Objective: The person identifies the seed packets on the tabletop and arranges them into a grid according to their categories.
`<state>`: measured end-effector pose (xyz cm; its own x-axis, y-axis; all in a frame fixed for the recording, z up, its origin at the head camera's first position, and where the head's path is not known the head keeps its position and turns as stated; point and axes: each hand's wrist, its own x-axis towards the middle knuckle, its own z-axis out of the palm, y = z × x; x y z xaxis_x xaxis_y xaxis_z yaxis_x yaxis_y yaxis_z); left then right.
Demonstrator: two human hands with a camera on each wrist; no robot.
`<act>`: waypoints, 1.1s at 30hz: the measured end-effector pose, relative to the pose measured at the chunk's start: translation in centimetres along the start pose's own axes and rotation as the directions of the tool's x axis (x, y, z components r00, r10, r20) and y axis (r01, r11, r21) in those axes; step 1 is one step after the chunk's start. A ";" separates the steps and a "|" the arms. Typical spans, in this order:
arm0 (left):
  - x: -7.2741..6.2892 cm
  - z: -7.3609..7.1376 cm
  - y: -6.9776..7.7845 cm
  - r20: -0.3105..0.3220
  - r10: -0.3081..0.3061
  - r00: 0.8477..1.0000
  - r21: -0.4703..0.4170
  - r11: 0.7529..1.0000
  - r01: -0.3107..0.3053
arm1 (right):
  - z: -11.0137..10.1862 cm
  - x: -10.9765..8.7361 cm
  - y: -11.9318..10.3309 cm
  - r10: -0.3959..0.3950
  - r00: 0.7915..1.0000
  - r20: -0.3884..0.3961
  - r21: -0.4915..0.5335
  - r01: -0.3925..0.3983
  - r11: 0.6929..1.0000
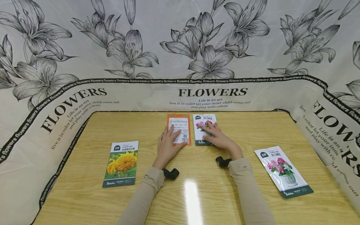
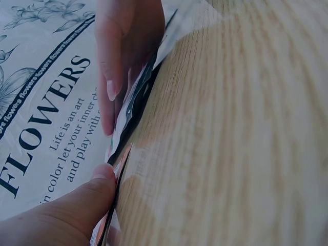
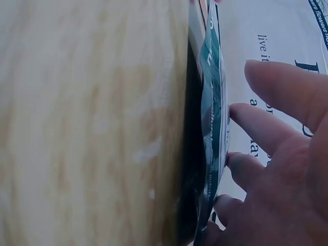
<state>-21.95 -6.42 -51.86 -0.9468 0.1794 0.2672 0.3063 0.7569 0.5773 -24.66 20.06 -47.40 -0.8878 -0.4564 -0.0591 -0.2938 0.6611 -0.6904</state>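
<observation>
An orange seed packet point(image 1: 179, 122), its white label and barcode facing up, lies near the table's back edge. Spread across it is my left hand point(image 1: 166, 145), the thumb by its front right corner. Just to the right lies a white seed packet with pink flowers point(image 1: 198, 133) and a dark green lower band. My right hand point(image 1: 220, 139) rests on that one, fingers extended. In the right wrist view several fingertips point(image 3: 236, 160) touch the face of the packet point(image 3: 214, 128), while the thumb is off it. The left wrist view has my left thumb point(image 2: 77, 207) at the orange packet's edge.
A yellow-flower seed packet point(image 1: 121, 164) lies at the left of the wooden table point(image 1: 208, 193). Another pink-flower packet point(image 1: 284, 172) lies tilted at the right. Flower-printed white cloth point(image 1: 135, 97) rises behind and at both sides. Black wrist devices point(image 1: 171, 173) sit at my cuffs.
</observation>
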 end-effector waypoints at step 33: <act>-1.2 -6.9 -0.5 0.072 0.097 0.993 0.000 0.995 -0.097 | -4.5 -4.6 -0.5 0.067 0.996 -0.052 -0.034 -0.069 0.997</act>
<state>-20.24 -11.31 -47.16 -0.9173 0.2964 0.2658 0.3967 0.7358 0.5488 -22.05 24.56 -43.53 -0.9228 -0.3792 -0.0679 -0.2435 0.7107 -0.6600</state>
